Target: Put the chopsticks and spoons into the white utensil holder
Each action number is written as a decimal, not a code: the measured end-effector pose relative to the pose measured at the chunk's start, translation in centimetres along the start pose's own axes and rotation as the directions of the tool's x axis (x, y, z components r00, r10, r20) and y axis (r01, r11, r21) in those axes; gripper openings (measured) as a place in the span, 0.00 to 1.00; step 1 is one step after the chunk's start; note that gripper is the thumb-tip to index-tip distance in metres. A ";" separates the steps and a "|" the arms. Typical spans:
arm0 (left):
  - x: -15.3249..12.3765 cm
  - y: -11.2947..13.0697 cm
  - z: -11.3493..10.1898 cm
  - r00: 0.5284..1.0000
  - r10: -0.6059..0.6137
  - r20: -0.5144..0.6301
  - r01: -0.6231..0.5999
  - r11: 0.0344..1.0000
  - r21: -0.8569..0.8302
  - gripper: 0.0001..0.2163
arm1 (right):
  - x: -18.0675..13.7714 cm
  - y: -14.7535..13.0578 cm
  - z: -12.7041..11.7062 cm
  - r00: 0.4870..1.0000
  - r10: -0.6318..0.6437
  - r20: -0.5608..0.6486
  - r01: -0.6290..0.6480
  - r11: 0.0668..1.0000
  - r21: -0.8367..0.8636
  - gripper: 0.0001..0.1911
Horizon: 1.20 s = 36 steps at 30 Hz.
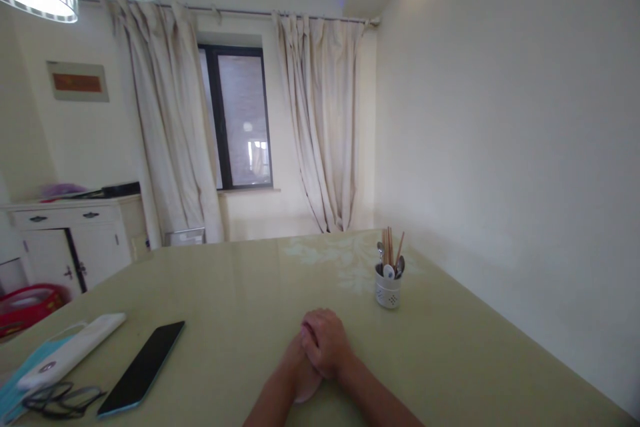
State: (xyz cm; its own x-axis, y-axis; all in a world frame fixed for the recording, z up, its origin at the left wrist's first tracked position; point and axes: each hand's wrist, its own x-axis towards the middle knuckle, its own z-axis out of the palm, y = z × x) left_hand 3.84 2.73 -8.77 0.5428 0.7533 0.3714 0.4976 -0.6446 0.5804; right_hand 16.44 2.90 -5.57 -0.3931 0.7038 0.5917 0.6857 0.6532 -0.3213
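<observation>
Both of my hands rest together on the pale green table (235, 287), near its front edge. My right hand (325, 340) lies on top, its fingers curled over my left hand (300, 373), which is mostly hidden beneath it. Nothing shows between the clasped fingers. A white utensil holder (388, 287) with chopsticks and spoons stands a little beyond and to the right of my hands. A black phone (143, 367) lies flat to the left of my forearms.
At the table's left front lie a white oblong case (75, 347), black glasses (60, 399) and a blue mask (23, 373). A white cabinet (75, 233) and a red tub (25, 303) stand at left. Curtains flank a dark window (243, 120). A bare wall runs along the right.
</observation>
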 end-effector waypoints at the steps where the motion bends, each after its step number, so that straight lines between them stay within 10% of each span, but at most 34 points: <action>1: 0.0 0.4 -0.3 0.999 -0.008 -0.038 0.009 1.000 0.021 0.25 | 0.0 0.1 -0.1 0.998 0.005 -0.065 -0.003 1.000 0.026 0.09; 4: -0.2 1.8 -1.2 0.983 -0.055 -0.173 0.069 0.995 0.074 0.19 | 0.3 1.7 -1.0 0.900 0.095 -0.426 -0.055 0.993 0.106 0.14; 7: -0.6 2.4 -1.7 0.952 -0.103 -0.290 0.131 0.988 0.080 0.08 | 0.5 5.2 -3.5 0.565 0.323 -0.759 -0.301 0.937 0.175 0.27; 11: -0.4 1.6 -1.5 0.941 -0.170 -0.292 0.189 0.981 0.038 0.13 | 0.1 10.3 -7.1 0.205 0.503 -0.840 -0.581 0.753 0.310 0.47; 14: 0.3 0.6 -1.3 0.922 -0.254 -0.293 0.248 0.967 -0.059 0.18 | -0.2 12.1 -7.8 0.140 0.584 -0.800 -0.668 0.651 0.359 0.54; 22: 0.6 0.1 -2.4 0.841 -0.459 -0.288 0.352 0.867 -0.354 0.28 | 0.0 12.5 -5.7 0.262 0.735 -0.626 -0.765 0.553 0.329 0.40; 30: 0.9 0.6 -3.7 0.782 -0.555 -0.284 0.333 0.757 -0.562 0.31 | 0.5 8.0 -2.4 0.655 0.589 -0.473 -0.496 0.808 0.320 0.29; 36: 0.7 0.1 -6.0 0.676 -0.649 -0.349 0.201 0.618 -0.760 0.32 | 0.0 2.3 -1.6 0.882 0.443 -0.158 -0.287 0.773 0.565 0.30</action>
State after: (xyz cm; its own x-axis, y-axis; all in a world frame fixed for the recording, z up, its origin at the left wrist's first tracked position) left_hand 0.18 3.96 -4.11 -0.1921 0.9731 0.1274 -0.0981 -0.1481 0.9841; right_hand 19.04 3.99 -5.12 0.0542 0.8663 0.4966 0.2972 0.4608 -0.8363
